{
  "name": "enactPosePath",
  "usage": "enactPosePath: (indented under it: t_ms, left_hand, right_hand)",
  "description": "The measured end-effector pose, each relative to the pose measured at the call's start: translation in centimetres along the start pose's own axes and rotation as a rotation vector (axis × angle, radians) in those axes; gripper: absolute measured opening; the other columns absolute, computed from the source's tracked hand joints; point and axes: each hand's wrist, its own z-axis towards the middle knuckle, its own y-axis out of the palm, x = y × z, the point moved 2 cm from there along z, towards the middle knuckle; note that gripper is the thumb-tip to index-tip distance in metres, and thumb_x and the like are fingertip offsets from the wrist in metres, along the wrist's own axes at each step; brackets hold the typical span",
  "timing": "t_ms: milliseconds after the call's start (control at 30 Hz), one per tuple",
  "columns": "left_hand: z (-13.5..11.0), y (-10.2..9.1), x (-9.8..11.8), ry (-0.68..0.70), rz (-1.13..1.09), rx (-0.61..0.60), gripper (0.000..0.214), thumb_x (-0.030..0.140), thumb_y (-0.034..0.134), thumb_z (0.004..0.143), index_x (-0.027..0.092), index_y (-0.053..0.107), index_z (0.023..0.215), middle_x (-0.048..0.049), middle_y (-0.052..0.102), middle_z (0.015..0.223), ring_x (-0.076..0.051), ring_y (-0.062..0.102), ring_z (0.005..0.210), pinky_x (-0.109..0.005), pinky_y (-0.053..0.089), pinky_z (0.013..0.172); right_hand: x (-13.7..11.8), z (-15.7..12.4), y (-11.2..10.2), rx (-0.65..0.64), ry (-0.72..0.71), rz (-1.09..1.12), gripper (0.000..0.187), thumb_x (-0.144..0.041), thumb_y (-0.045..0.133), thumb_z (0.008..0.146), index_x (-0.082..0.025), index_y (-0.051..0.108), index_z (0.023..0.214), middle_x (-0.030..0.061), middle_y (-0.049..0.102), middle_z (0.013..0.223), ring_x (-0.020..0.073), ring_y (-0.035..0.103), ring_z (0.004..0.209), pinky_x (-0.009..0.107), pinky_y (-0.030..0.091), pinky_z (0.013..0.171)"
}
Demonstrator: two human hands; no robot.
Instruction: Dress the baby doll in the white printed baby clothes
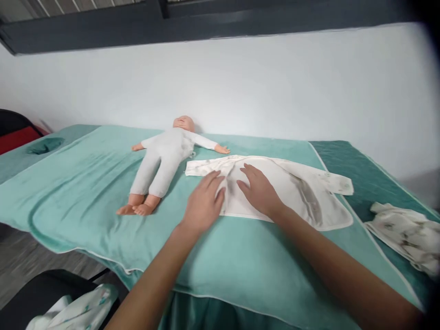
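A white baby garment [295,190] lies spread open on the teal towel [85,192]. My left hand [203,204] rests flat on the garment's left side, fingers stretched out. My right hand [259,190] lies flat beside it on the garment's middle, fingers apart. To the left of the garment a baby doll [161,162] in a white suit lies on its back, arms out, head toward the wall.
A crumpled patterned cloth [405,233] lies at the right on the darker green cover [360,169]. Another patterned cloth [79,311] sits on a black chair at bottom left. A white wall stands behind the table. A red and black chair [15,133] is far left.
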Motion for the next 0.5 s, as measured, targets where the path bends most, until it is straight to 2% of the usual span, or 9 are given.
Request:
enactPosePath:
  t_ms: [67,133,233,300,367,433,500]
  left_hand:
    - [0.1,-4.2,-3.4,-0.096,0.013,0.128,0.034,0.031,0.046,0.097,0.022,0.061,0.126,-0.0065,0.061,0.139,-0.02,0.051,0.134,-0.038,0.04,0.115]
    - [0.6,-8.0,-7.7,-0.222,0.045,0.213,0.033,0.032,0.051,0.094,0.023,0.063,0.123,-0.006,0.064,0.134,-0.023,0.054,0.13,-0.041,0.041,0.114]
    - [1.4,-11.8,-14.7,-0.552,0.055,0.214,0.04,0.038,0.058,0.088,0.024,0.063,0.125,-0.0081,0.063,0.134,-0.028,0.059,0.123,-0.046,0.045,0.107]
    - [1.7,-12.6,-18.7,-0.749,-0.031,0.174,0.048,0.046,0.061,0.085,0.022,0.063,0.126,-0.0108,0.065,0.13,-0.03,0.062,0.117,-0.046,0.05,0.1]
    - [2.2,-12.2,-21.4,-0.848,-0.232,0.092,0.053,0.056,0.061,0.083,0.022,0.064,0.123,-0.0106,0.07,0.122,-0.03,0.065,0.109,-0.043,0.054,0.09]
    - [2.8,-11.0,-22.9,-0.918,-0.506,-0.023,0.054,0.063,0.06,0.082,0.021,0.068,0.114,-0.0101,0.074,0.109,-0.029,0.069,0.098,-0.039,0.056,0.079]
    - [3.5,-9.7,-23.2,-1.028,-0.788,-0.099,0.053,0.064,0.059,0.082,0.017,0.07,0.105,-0.0107,0.076,0.096,-0.028,0.07,0.087,-0.038,0.057,0.072]
  right_hand:
    - [-2.3,4.0,1.4,-0.005,0.009,0.139,0.049,-0.038,0.045,0.096,-0.014,0.051,0.138,0.0138,0.051,0.148,0.0259,0.045,0.138,0.042,0.036,0.115]
    - [-4.3,8.9,3.2,0.003,0.014,0.219,0.051,-0.038,0.045,0.096,-0.013,0.047,0.141,0.0151,0.051,0.147,0.0263,0.047,0.136,0.041,0.036,0.114]
    - [-6.6,16.9,6.1,0.027,0.036,0.273,0.053,-0.039,0.044,0.097,-0.011,0.043,0.141,0.0179,0.052,0.144,0.0279,0.049,0.133,0.042,0.038,0.112]
    - [-7.4,21.8,7.9,0.008,0.097,0.283,0.053,-0.042,0.04,0.098,-0.011,0.041,0.141,0.0188,0.057,0.138,0.0308,0.054,0.127,0.045,0.043,0.106]
    - [-7.9,25.9,9.7,-0.064,0.198,0.281,0.056,-0.049,0.036,0.099,-0.01,0.042,0.138,0.021,0.06,0.131,0.0342,0.057,0.121,0.049,0.045,0.102]
    - [-8.5,28.9,11.2,-0.147,0.247,0.3,0.061,-0.057,0.036,0.098,-0.009,0.045,0.134,0.0217,0.06,0.129,0.0358,0.058,0.12,0.05,0.045,0.102]
    - [-9.5,30.9,12.2,-0.206,0.16,0.36,0.06,-0.058,0.039,0.097,-0.01,0.047,0.131,0.0196,0.06,0.129,0.0353,0.056,0.123,0.048,0.045,0.103]
